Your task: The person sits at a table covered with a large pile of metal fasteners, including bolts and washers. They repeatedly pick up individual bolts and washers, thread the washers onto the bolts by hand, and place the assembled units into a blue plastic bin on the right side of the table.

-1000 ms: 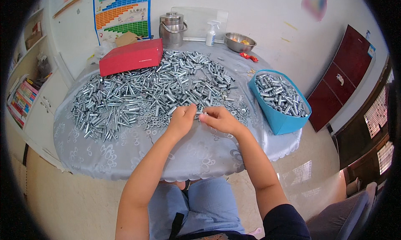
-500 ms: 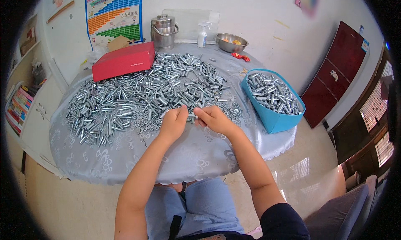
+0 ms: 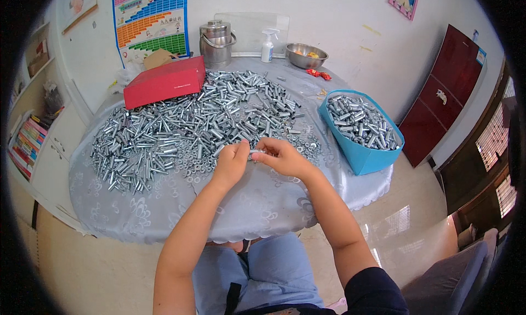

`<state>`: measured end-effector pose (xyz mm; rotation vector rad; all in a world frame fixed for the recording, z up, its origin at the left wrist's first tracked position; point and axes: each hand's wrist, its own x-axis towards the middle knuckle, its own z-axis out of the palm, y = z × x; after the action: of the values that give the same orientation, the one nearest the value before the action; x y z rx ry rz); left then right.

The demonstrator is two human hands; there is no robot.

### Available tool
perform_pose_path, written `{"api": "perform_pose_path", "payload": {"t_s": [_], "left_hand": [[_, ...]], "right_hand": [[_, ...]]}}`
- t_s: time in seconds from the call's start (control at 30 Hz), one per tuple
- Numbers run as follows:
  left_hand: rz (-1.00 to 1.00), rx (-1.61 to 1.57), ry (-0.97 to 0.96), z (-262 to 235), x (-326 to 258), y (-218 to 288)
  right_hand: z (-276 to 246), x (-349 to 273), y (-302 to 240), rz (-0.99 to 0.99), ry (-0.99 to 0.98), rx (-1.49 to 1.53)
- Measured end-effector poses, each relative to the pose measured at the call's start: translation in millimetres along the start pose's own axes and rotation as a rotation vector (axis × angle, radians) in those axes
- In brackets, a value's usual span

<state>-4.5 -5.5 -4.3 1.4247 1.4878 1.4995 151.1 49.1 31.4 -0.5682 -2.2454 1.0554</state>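
Between my hands, just in front of the pile, is a short silver expansion bolt (image 3: 255, 152), partly hidden by my fingers. My left hand (image 3: 231, 164) is closed on its left end. Thumb and fingers of my right hand (image 3: 283, 159) pinch its right end. Beyond my hands spreads a heap of loose metal sleeves (image 3: 219, 104), with thin bolts (image 3: 131, 159) mostly at the left. Small washers (image 3: 192, 166) lie loose beside my left hand, and more washers or nuts (image 3: 311, 146) lie right of my right hand.
A blue fabric bin (image 3: 364, 160) holding similar metal bolts stands on the table (image 3: 263, 211) at the right. A red box (image 3: 164, 83) sits on the heap's far left. Behind are a steel pot (image 3: 217, 43), a spray bottle (image 3: 267, 47) and a metal bowl (image 3: 303, 60).
My hands have come slightly closer together, and the right fingers have shifted, so more of the bolt shows between them. The whole view has moved a little.
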Motion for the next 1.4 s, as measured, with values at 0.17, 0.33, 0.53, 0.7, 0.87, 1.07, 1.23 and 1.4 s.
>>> {"api": "perform_pose_path", "payload": {"t_s": [0.17, 0.33, 0.53, 0.7, 0.87, 1.07, 1.23, 1.4], "left_hand": [[0.126, 0.087, 0.012, 7.0, -4.6, 6.7], [0.087, 0.033, 0.037, 2.7, -1.9, 1.4], [0.031, -0.080, -0.033, 3.9, 0.9, 2.6], [-0.138, -0.341, -0.088, 5.8, 2.9, 6.7], [-0.015, -0.161, 0.002, 3.5, 2.8, 0.1], [0.115, -0.028, 0.039, 2.5, -0.7, 1.9], [-0.077, -0.168, 0.005, 1.8, 0.1, 4.3], [-0.030, -0.121, -0.009, 1.3, 0.9, 6.1]], "right_hand": [[-8.7, 1.6, 18.9, 0.274, -0.200, 0.187], [6.4, 3.3, 11.0, -0.009, 0.029, 0.199], [-1.9, 1.8, 9.3, 0.156, -0.032, 0.223], [-0.3, 1.7, 11.7, 0.189, -0.004, 0.353], [2.5, 2.1, 9.7, 0.125, -0.084, 0.175], [-3.9, 2.1, 12.7, 0.324, -0.230, 0.482], [5.4, 1.3, 0.1, 0.136, -0.085, 0.256], [2.3, 0.0, 7.0, 0.173, -0.132, 0.522]]}}
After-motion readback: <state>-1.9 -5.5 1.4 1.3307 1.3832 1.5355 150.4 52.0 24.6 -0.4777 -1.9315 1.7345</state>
